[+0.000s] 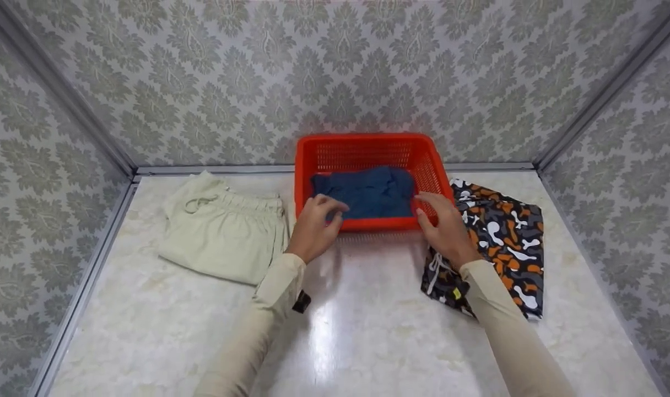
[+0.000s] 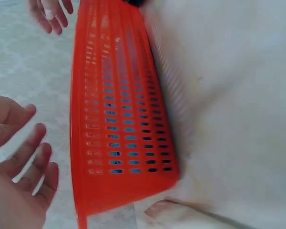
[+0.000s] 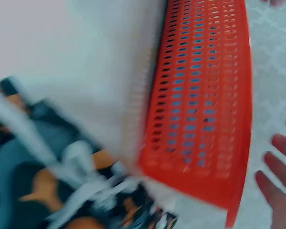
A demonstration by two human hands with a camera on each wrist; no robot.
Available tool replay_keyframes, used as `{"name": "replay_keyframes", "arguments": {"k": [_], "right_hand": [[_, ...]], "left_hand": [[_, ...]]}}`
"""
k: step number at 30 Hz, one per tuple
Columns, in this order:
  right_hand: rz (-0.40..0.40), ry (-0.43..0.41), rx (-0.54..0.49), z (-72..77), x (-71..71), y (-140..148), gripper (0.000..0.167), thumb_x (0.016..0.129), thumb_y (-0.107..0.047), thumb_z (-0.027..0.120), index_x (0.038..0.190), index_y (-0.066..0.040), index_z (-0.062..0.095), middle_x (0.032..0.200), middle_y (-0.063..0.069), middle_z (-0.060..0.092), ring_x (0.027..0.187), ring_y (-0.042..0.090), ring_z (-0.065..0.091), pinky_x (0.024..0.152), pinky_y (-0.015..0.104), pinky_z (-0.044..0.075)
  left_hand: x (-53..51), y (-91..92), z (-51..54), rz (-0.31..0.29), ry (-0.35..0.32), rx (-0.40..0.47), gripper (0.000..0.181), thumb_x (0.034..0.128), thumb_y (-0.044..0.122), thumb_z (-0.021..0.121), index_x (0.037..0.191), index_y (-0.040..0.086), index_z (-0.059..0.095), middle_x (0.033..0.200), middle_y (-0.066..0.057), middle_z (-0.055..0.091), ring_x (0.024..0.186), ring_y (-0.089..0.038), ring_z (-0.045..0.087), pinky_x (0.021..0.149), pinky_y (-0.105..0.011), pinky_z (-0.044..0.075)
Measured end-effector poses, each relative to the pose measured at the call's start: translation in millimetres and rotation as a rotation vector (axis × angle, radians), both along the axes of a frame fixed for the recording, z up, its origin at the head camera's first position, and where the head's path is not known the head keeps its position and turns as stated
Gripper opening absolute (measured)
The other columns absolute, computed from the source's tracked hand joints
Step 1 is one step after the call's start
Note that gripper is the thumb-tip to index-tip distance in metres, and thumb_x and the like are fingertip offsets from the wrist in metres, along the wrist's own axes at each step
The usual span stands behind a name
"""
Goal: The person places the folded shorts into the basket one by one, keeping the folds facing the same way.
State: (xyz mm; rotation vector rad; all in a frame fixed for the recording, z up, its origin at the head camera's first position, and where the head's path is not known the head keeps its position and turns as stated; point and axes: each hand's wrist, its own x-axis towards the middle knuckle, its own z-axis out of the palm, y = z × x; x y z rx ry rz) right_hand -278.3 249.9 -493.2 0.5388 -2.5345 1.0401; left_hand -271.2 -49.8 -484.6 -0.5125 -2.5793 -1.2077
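Walls: three patterned walls are standing around the back and sides.
Tabletop: one pale, marbled tabletop is bearing everything.
Basket: one red basket is sitting at the back, against or near the rear wall.
Garments: three altogether. One cream garment is lying left of the basket; one black, orange and white garment is lying to its right; one blue garment is resting inside it.
Sleeves: two cream sleeves are reaching in; the right one is covering part of the patterned garment, the left one is overlapping the cream garment's near corner.
Hands: two. The left hand is hovering at the basket's near left corner, hiding it, fingers and thumb apart, gripping nothing. The right hand is hanging over the right rim, likewise parted and unladen; whether either is touching the basket, I cannot tell.
Drawstring: one white drawstring is trailing on the patterned garment.
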Motion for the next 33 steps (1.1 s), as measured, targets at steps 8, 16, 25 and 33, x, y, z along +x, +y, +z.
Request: {"name": "replay_keyframes", "arguments": {"k": [8,16,25,33], "right_hand": [[-0.177,0.136,-0.108,-44.2,42.4,35.6,0.033,0.092,0.006,0.066,0.124,0.004,0.064,0.122,0.018,0.061,0.103,0.031,0.059,0.085,0.034,0.047],[-0.464,-0.382,0.183,-57.9,69.0,69.6,0.065,0.097,-0.033,0.066,0.144,0.007,0.044,0.142,0.033,0.04,0.128,0.05,0.038,0.104,0.065,0.034],[-0.378,-0.572,0.342,-63.4,76.5,83.3,0.07,0.1,-0.045,0.06,0.139,0.012,0.051,0.138,0.038,0.044,0.125,0.056,0.042,0.099,0.067,0.039],[-0.327,-0.502,0.413,-60.1,79.6,83.8,0.062,0.097,-0.041,0.066,0.125,0.014,0.061,0.121,0.035,0.058,0.108,0.05,0.058,0.089,0.062,0.048]], "left_hand": [[68.2,-17.8,-41.1,-0.016,-0.159,0.276,0.023,0.0948,0.006,0.065,0.116,0.011,0.072,0.113,-0.015,0.062,0.104,-0.038,0.055,0.09,-0.052,0.044],[107.5,-1.9,-65.1,0.01,-0.512,0.421,0.047,0.0994,0.024,0.061,0.143,0.007,0.052,0.141,-0.022,0.049,0.124,-0.037,0.051,0.102,-0.052,0.043],[122.4,11.7,-74.5,0.014,-0.606,0.453,0.049,0.098,0.021,0.063,0.141,0.002,0.051,0.138,-0.024,0.052,0.126,-0.038,0.054,0.105,-0.053,0.043],[135.0,24.6,-77.3,-0.006,-0.669,0.42,0.057,0.0982,0.025,0.063,0.149,0.006,0.043,0.142,-0.025,0.052,0.123,-0.035,0.056,0.102,-0.054,0.045]]}}
